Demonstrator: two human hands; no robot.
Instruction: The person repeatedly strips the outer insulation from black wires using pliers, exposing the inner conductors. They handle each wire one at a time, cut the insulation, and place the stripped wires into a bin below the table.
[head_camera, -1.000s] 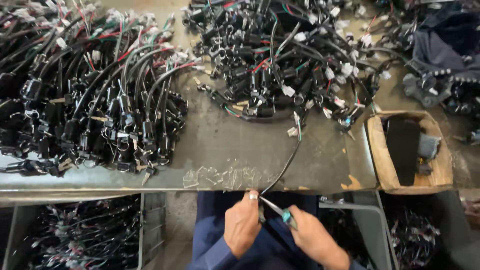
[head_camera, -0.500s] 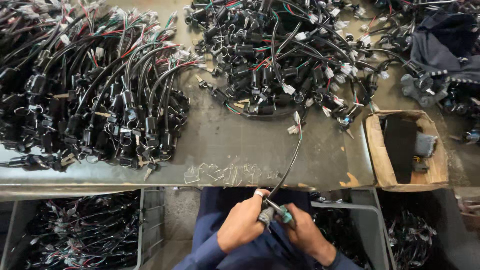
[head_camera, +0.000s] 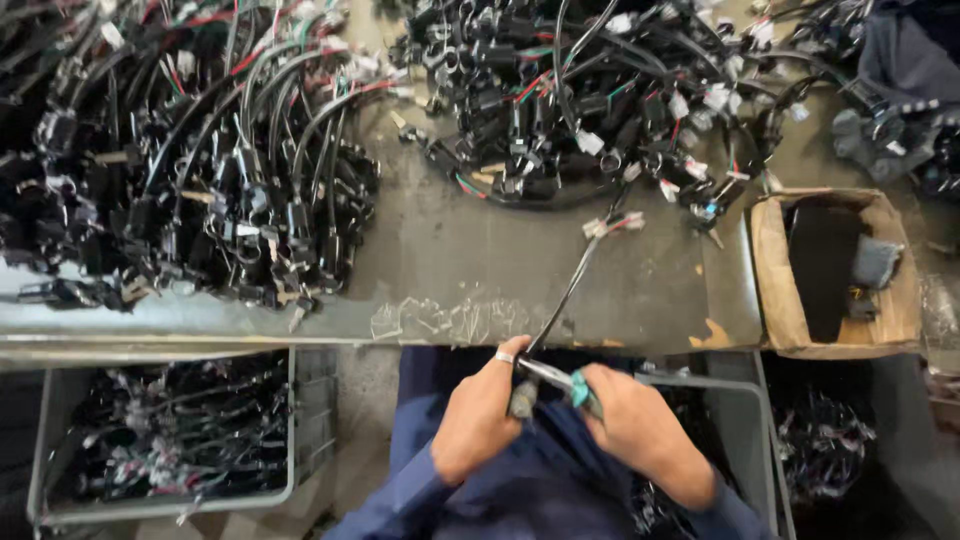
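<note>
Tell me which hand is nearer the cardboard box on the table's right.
Right. The right hand, gripping pliers, lies below-left of the cardboard box; the left hand is farther left.

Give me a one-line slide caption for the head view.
Left hand holds a black cable; right hand applies teal-handled pliers.

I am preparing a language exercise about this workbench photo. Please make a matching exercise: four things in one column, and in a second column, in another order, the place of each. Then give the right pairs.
Things
1. cardboard box
2. grey crate
3. hand tool with teal handle
4. black cable with white connector

Places
A. under the bench, at the lower left
B. in the right hand, touching the left hand
C. at the right end of the bench
D. running from the hands up across the bench

Pairs: 1-C, 2-A, 3-B, 4-D
</note>
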